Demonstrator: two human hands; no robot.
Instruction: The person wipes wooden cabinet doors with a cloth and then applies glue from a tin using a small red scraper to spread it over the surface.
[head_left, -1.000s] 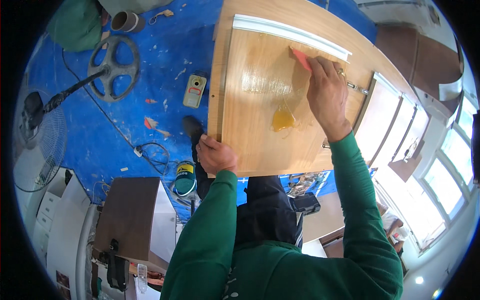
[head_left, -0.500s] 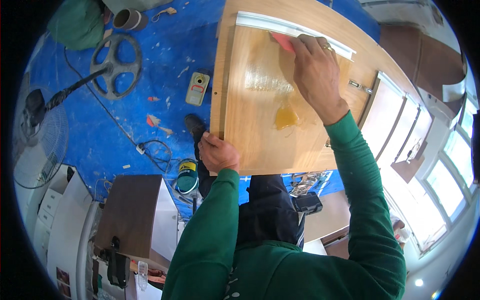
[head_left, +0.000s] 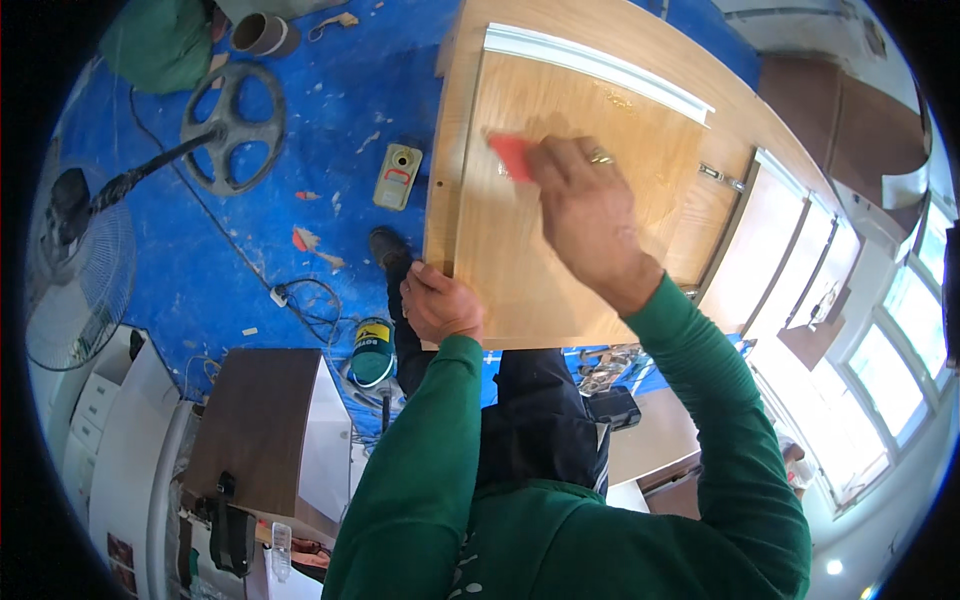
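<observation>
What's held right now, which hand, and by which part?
Right hand: a flat red spreader, held by its right-hand end. Left hand: on the wooden cabinet at its near left corner; can't tell whether it grips.

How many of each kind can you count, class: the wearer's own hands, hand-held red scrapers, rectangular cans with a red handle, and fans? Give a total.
Hands: 2 (left hand, right hand)
Held red scraper: 1
Rectangular can: 1
Fan: 1
Total: 5
</observation>
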